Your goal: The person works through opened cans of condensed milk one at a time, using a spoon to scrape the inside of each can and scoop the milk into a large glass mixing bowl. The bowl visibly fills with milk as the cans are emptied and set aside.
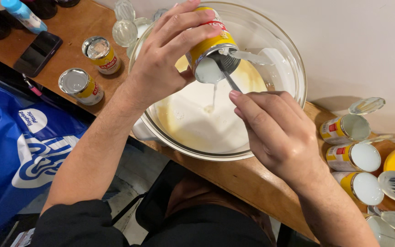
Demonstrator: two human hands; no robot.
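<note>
Two hands work over a glass bowl (293, 68) on a wooden counter (234, 178). Left hand (165, 55) is wrapped around a yellow can (209, 41), tipped mouth-down above the bowl, thin white stream dropping into the white liquid (206, 123) pooled inside; yellowish liquid shows around the pool's edge. Right hand (275, 132) is closed, pinching a metal utensil (227, 75), probably a spoon, its tip inside the can's mouth; the bowl end is hidden so can't confirm the type. Can's peeled lid sticks out to the right of the opening. Left of the bowl: two sealed cans (88, 68) upright on the counter, a dark phone (37, 52) beside them, a blue-capped bottle (24, 13) at the top edge. Behind the bowl, a few loose lids (125, 32). Right of the bowl: three opened cans (353, 155) full of white liquid, close together, more lids near them. Blue bag (19, 151) at lower left, below the counter.
</note>
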